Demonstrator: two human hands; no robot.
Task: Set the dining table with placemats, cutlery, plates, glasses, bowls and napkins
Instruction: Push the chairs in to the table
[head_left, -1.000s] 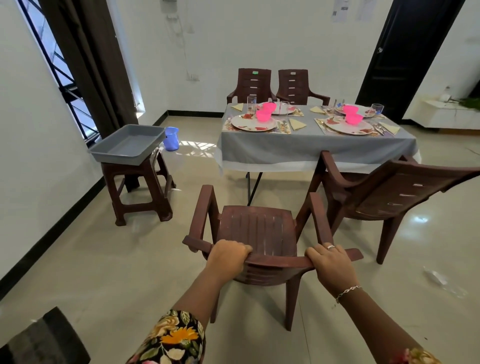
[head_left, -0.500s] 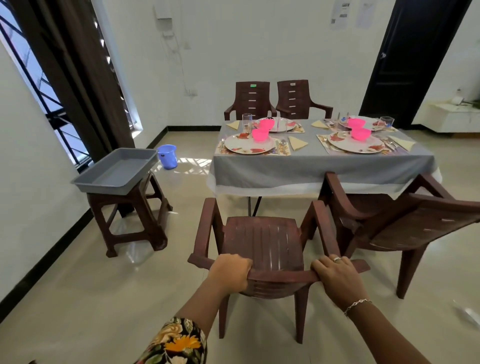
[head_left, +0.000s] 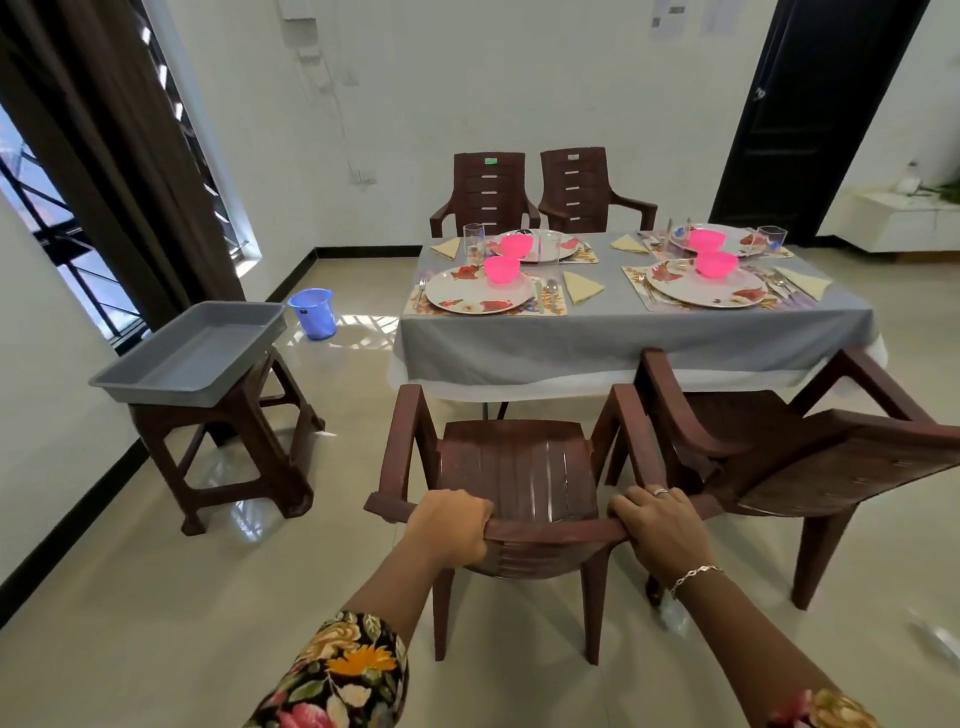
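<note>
Wall notices (head_left: 668, 18) beyond dining table (head_left: 623, 340): unreadable

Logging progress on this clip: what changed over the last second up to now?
The brown chair moved forward toward the dining table, its front now near the table's edge. The left hand and right hand keep gripping its backrest top; nothing was let go. The plates, pink bowls and napkins lie as before.

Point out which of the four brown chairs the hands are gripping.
The nearest chair: the left hand and right hand both grip its backrest's top edge. Nobody touches the other three.
</note>
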